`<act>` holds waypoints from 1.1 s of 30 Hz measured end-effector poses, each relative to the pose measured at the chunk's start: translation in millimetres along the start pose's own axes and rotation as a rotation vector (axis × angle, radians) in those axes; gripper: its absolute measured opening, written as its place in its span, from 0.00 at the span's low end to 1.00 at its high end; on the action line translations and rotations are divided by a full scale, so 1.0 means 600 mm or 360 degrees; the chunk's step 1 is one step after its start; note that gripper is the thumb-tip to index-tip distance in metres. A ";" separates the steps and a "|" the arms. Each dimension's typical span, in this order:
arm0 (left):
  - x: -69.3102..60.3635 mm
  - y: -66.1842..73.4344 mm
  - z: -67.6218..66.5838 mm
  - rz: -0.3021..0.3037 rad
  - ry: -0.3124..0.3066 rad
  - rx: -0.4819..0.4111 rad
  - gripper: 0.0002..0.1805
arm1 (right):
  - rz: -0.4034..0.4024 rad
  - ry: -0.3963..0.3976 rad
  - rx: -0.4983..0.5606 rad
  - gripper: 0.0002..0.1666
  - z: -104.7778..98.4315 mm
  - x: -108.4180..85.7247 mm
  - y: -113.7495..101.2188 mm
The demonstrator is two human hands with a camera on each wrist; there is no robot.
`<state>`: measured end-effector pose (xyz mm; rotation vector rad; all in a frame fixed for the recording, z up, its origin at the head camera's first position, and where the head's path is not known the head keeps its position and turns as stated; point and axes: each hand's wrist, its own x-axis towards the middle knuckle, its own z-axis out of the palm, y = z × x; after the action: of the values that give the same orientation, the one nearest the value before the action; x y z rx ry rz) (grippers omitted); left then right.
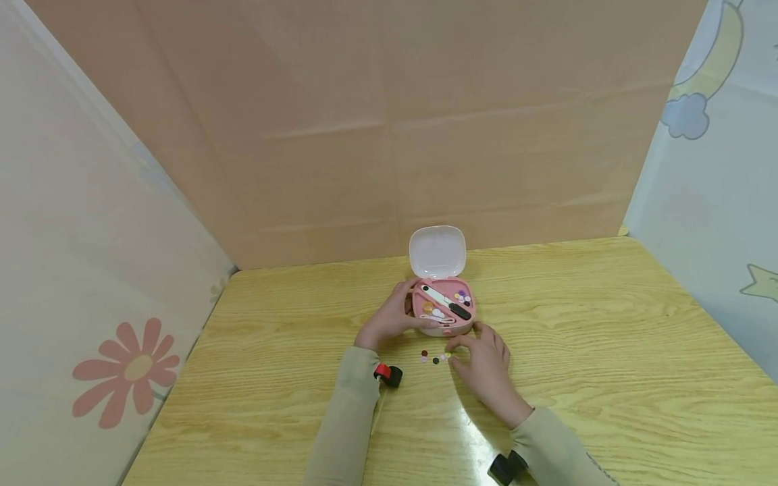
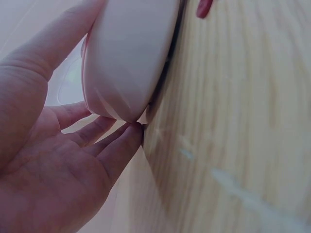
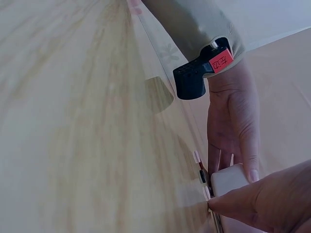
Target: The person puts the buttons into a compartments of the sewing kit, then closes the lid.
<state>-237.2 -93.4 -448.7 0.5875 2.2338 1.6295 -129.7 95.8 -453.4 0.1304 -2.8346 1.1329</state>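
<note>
A small pink box (image 1: 446, 331) stands on the table with its white lid (image 1: 437, 252) raised behind it. Its compartments hold a white-and-black tool (image 1: 446, 302), small colored buttons (image 1: 463, 298) and a looped pale item (image 1: 439, 319). My left hand (image 1: 392, 317) grips the box's left side, thumb along the front and fingers behind; the left wrist view shows the hand (image 2: 63, 145) around the white wall (image 2: 129, 53). In front of the box lie several loose buttons (image 1: 435, 360). My right hand (image 1: 486, 368) reaches down there, thumb and index finger apart on either side of a yellowish button (image 1: 448, 354).
The wood-grain table (image 1: 273, 391) extends to both sides. A tan backdrop (image 1: 304, 169) rises close behind the lid. Patterned sheets with a flower (image 1: 138, 368) and a star (image 1: 762, 280) hang at left and right. Black wrist cameras (image 1: 507, 467) sit on both sleeves.
</note>
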 end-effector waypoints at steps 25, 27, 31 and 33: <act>0.001 -0.002 0.000 -0.0010 0.0017 0.0037 0.53 | 0.0049 -0.0036 -0.0020 0.08 -0.006 -0.001 -0.004; 0.000 -0.001 0.001 -0.0013 0.0018 0.0041 0.53 | 0.0047 -0.0039 -0.0023 0.08 -0.006 -0.001 -0.003; -0.001 -0.002 0.001 -0.0030 0.0036 0.0037 0.53 | 0.0029 -0.0027 -0.0027 0.08 -0.005 0.000 0.000; -0.001 -0.003 0.002 -0.0041 0.0045 0.0031 0.53 | 0.0020 -0.0022 -0.0023 0.08 -0.005 0.000 0.001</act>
<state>-236.2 -93.3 -450.6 0.5414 2.2705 1.6149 -129.7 98.5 -451.5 0.1199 -2.8592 1.1184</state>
